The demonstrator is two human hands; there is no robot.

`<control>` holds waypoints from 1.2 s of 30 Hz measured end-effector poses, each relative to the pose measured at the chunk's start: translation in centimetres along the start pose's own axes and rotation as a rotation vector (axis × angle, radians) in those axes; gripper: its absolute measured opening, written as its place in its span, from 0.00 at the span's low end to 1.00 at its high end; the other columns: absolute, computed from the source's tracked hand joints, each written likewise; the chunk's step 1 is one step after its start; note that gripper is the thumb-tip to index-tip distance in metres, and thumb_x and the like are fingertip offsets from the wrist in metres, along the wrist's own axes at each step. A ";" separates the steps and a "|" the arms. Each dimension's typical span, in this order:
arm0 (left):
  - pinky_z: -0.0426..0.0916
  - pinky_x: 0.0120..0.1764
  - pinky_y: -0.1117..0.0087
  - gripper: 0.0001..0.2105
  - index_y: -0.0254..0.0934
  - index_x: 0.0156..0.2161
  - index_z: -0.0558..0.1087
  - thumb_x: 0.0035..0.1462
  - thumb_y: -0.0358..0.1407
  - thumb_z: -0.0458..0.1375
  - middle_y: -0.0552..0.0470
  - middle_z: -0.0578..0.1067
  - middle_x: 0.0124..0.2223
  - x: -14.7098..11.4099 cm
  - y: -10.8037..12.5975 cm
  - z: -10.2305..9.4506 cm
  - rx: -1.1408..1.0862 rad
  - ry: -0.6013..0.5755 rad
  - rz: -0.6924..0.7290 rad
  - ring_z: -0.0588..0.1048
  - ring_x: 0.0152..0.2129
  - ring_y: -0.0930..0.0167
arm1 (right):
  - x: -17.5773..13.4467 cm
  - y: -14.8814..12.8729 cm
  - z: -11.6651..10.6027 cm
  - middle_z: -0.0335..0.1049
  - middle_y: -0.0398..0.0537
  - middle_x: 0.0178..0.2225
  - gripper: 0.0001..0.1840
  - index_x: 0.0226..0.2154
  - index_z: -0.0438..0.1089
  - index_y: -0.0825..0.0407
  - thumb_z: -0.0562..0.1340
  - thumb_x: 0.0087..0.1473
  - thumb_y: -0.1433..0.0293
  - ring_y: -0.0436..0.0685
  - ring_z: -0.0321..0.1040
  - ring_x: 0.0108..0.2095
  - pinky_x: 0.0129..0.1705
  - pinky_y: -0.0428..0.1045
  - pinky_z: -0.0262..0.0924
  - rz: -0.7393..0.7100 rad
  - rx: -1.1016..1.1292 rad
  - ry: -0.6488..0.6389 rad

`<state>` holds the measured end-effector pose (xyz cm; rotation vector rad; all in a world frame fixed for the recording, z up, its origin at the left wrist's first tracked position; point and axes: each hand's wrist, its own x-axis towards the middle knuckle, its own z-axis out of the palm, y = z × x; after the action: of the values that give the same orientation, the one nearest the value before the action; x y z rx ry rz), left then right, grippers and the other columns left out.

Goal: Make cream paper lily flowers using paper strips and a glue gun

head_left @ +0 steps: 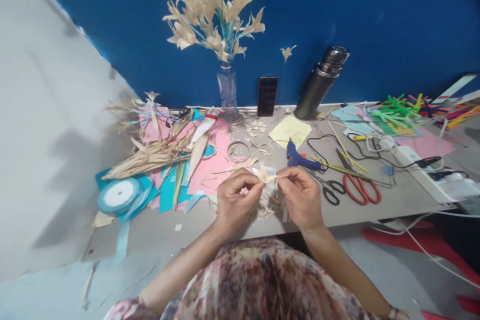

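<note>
Between my two hands is a small cream husk flower [264,176], held just above the front of the table. My left hand [240,194] pinches its left side between thumb and fingers. On the other side, the fingertips of my right hand [301,195] close on a thin pointed end of it. Pale husk scraps [269,201] lie beneath and between the hands. A blue glue gun [300,156] rests just beyond my right hand, with black-handled scissors [333,193] and red-handled scissors [361,189] to its right.
A clear bottle [227,91] at the back holds several husk flowers [213,15]. Beside it stand a phone [267,96] and a dark thermos [321,82]. Dried husks [150,157] and a blue ribbon roll [119,196] lie left; a white power strip [422,172] and cables lie right.
</note>
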<state>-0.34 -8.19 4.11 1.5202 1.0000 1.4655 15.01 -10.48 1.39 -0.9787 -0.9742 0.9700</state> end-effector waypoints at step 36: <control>0.58 0.20 0.77 0.11 0.35 0.21 0.72 0.44 0.35 0.69 0.58 0.69 0.17 0.9 -1.3 1.1 -0.235 -0.125 -0.516 0.65 0.13 0.78 | 0.5 -1.0 -0.2 0.77 0.45 0.33 0.02 0.33 0.75 0.50 0.67 0.57 0.69 0.54 0.73 0.35 0.39 0.48 0.67 0.011 -0.149 -0.064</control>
<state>0.75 -6.87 3.28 1.0673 1.0101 1.0645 15.48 -10.33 2.43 -1.0832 -1.1084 0.9525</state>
